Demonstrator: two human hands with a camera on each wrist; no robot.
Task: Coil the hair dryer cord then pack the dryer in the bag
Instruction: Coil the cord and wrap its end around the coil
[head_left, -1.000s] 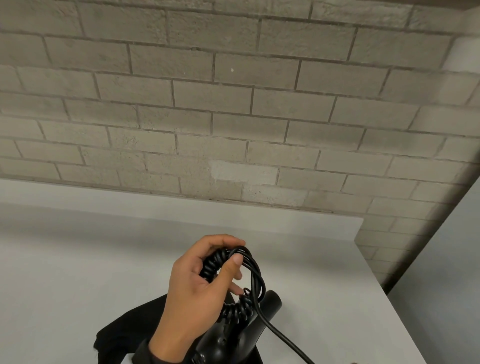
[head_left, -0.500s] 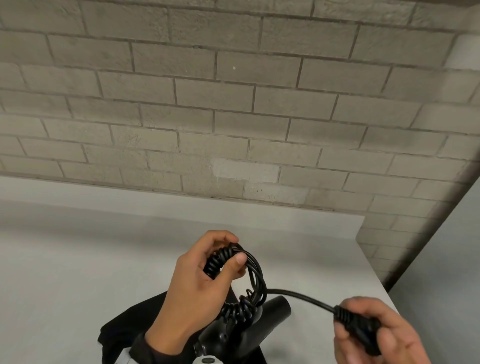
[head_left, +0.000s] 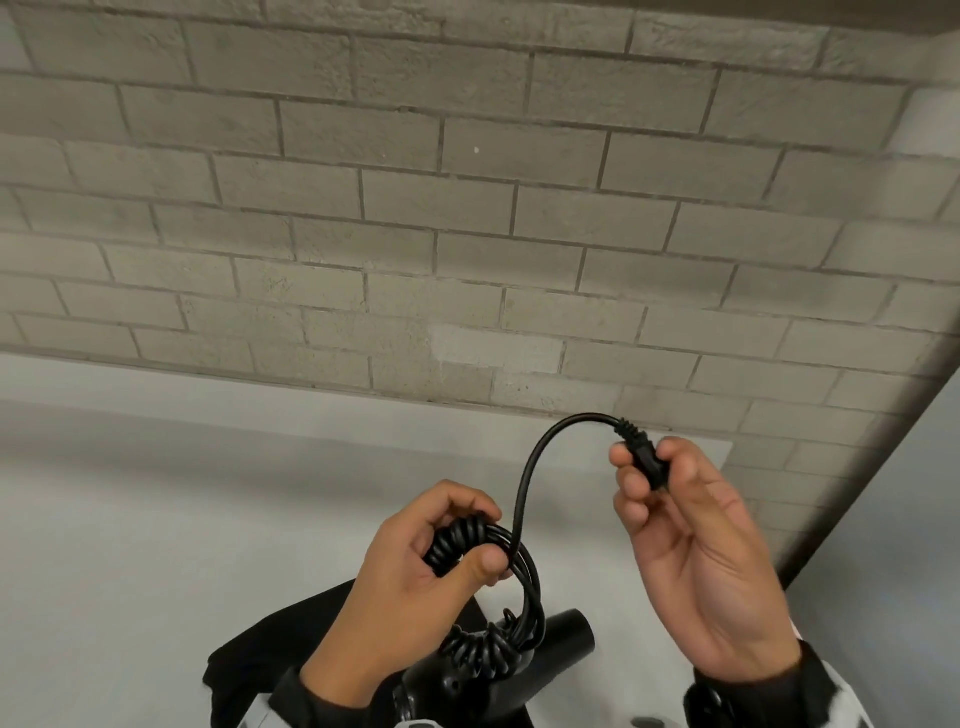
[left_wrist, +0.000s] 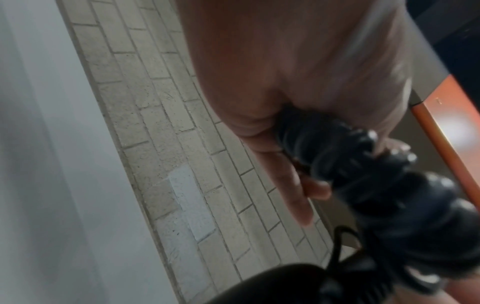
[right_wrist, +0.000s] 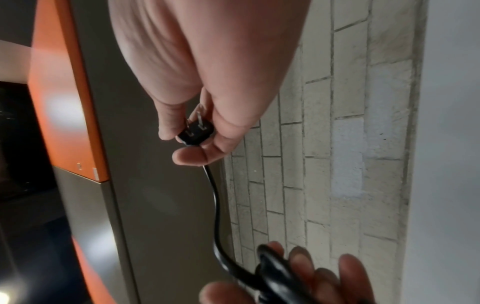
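A black hair dryer lies at the near edge of the white table, partly on a black bag. Its black cord is bunched in loops, some of them spiral. My left hand grips that bundle above the dryer, thumb across the loops. The loose end arcs up and right to the two-pin plug, which my right hand pinches between thumb and fingers. The plug stands higher than the bundle.
The white table runs along a grey brick wall and ends at a corner on the right. Beyond that edge is a grey floor. An orange and grey panel shows in the wrist views.
My right hand came into view holding the plug and has lifted it up and toward the left hand, so the loose cord now arcs upward. The left hand keeps its grip on the bundle.
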